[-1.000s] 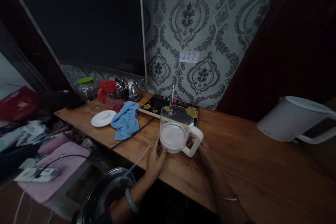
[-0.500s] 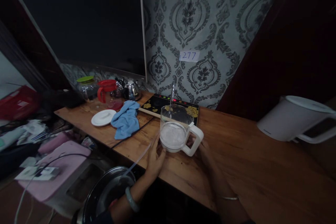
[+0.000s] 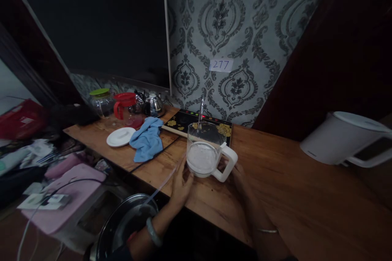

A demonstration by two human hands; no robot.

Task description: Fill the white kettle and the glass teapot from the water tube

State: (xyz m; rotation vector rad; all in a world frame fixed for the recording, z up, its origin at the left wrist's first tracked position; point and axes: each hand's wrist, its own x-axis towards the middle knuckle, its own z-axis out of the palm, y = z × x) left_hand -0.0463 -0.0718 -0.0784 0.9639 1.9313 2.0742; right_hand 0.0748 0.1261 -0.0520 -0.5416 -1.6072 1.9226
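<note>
A clear glass kettle (image 3: 201, 159) with a white handle and bubbly, whitish water inside is between my hands over the table's front part. My left hand (image 3: 181, 183) cups its lower left side. On the right, my right hand (image 3: 240, 177) is at the handle, its fingers partly hidden behind it. Just behind the kettle is a black induction cooker (image 3: 183, 121) with gold flowers and a lit red light. A thin, shiny upright spout (image 3: 201, 108) rises there, its lower end seen through the glass.
A blue cloth (image 3: 147, 138) and a white lid (image 3: 121, 136) lie to the left. Behind them stand a red-lidded jug (image 3: 125, 108), a green-lidded jug (image 3: 102, 104) and a steel kettle (image 3: 154, 105). A clear hose (image 3: 161, 186) runs down into a pot (image 3: 128, 216). A large white pitcher (image 3: 339, 138) stands right.
</note>
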